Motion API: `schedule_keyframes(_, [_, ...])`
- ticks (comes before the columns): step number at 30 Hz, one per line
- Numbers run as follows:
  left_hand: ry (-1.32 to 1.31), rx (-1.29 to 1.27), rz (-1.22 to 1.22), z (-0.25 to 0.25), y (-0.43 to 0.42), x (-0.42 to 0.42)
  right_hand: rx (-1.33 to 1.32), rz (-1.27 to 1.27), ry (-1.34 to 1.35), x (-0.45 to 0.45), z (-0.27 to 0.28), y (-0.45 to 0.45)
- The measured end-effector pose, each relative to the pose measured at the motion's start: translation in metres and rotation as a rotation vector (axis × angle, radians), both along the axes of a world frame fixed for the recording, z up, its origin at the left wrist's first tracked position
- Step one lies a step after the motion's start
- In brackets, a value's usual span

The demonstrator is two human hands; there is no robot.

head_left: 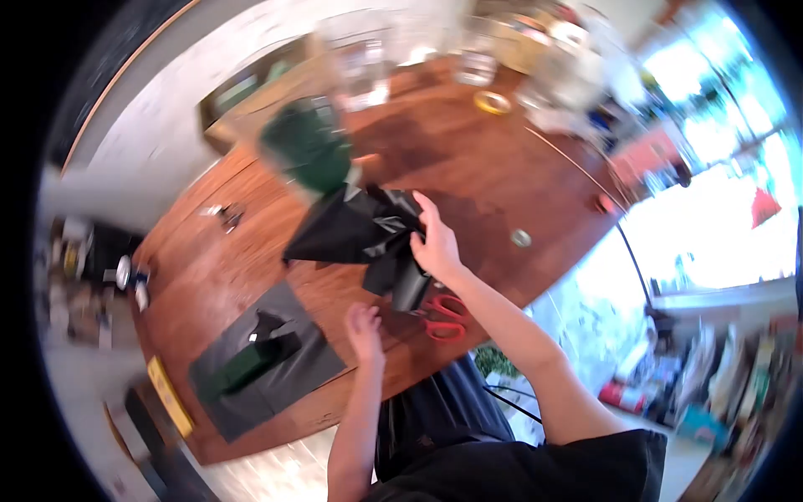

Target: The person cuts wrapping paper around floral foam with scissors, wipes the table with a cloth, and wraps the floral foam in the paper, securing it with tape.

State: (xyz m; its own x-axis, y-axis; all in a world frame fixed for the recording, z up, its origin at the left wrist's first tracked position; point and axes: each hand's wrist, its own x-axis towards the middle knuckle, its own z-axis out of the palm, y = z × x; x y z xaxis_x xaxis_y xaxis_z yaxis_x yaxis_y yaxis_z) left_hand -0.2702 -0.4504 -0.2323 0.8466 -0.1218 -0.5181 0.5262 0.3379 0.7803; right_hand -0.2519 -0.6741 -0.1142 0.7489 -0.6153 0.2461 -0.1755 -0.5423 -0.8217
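Note:
My right hand (437, 243) grips a crumpled black sheet (339, 227) above the wooden table, its fingers bent over the right end. The sheet looks like thin plastic or paper, with folds hanging below. My left hand (365, 330) is near the table's front edge, apart from the sheet, fingers loosely bent and holding nothing; it is somewhat blurred. Red-handled scissors (446, 319) lie below my right hand, blades hidden. At the left, a dark green oblong piece (242, 372) with black material at one end rests on a flat dark grey sheet (314, 351).
Beyond the black sheet is a blurred green bundle (308, 151), near an open cardboard box (276, 79). Clear containers (360, 63) and a yellow tape roll (492, 102) are at the back. A small round item (520, 238) lies right; a yellow strip (170, 396) borders the left edge.

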Motion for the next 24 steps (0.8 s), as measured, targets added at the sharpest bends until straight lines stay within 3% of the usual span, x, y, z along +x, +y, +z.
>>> schedule_keyframes(1, [-0.055,-0.020,-0.061,0.008,0.012,-0.007,0.051,-0.018,-0.035,-0.041,0.031,0.000])
schedule_keyframes(2, [-0.105,-0.050,-0.126,0.015,0.027,-0.016,-0.147,-0.117,-0.327,-0.077,0.044,0.003])
schedule_keyframes(4, [-0.074,0.004,-0.190,0.017,0.056,-0.031,-0.104,-0.163,-0.203,-0.177,0.065,0.016])
schedule_keyframes(8, [-0.143,0.131,-0.429,0.009,0.128,-0.093,-0.146,-0.575,-0.193,-0.380,0.033,0.088])
schedule_keyframes(12, [0.039,0.400,-0.602,0.000,0.173,-0.138,0.036,-1.275,0.083,-0.581,-0.067,0.186])
schedule_keyframes(13, [0.050,0.404,-0.660,0.000,0.170,-0.145,0.181,-1.461,0.224,-0.631,-0.080,0.213])
schedule_keyframes(14, [0.053,0.413,-0.718,-0.001,0.168,-0.156,0.153,-1.610,0.302,-0.690,-0.112,0.247])
schedule_keyframes(15, [0.064,0.432,-0.771,0.001,0.158,-0.159,0.442,-1.809,0.344,-0.729,-0.109,0.276])
schedule_keyframes(17, [-0.007,0.380,-0.959,0.006,0.129,-0.170,0.617,-2.004,0.729,-0.824,-0.135,0.349])
schedule_keyframes(18, [-0.037,0.353,-1.035,0.006,0.114,-0.173,0.838,-2.174,0.439,-0.843,-0.091,0.375])
schedule_keyframes(19, [-0.054,0.357,-1.078,-0.001,0.099,-0.172,0.968,-2.288,0.254,-0.890,-0.111,0.415])
schedule_keyframes(20, [-0.080,0.320,-1.103,0.000,0.085,-0.177,0.936,-2.516,0.084,-0.900,-0.069,0.430])
schedule_keyframes(21, [-0.091,0.332,-1.117,0.001,0.070,-0.183,1.046,-2.591,0.002,-0.923,-0.045,0.447])
schedule_keyframes(23, [-0.125,0.360,-1.136,0.007,0.046,-0.206,1.151,-2.736,0.080,-0.993,-0.058,0.503])
schedule_keyframes(24, [-0.141,0.377,-1.139,0.009,0.039,-0.223,1.194,-2.747,-0.049,-1.007,-0.034,0.513])
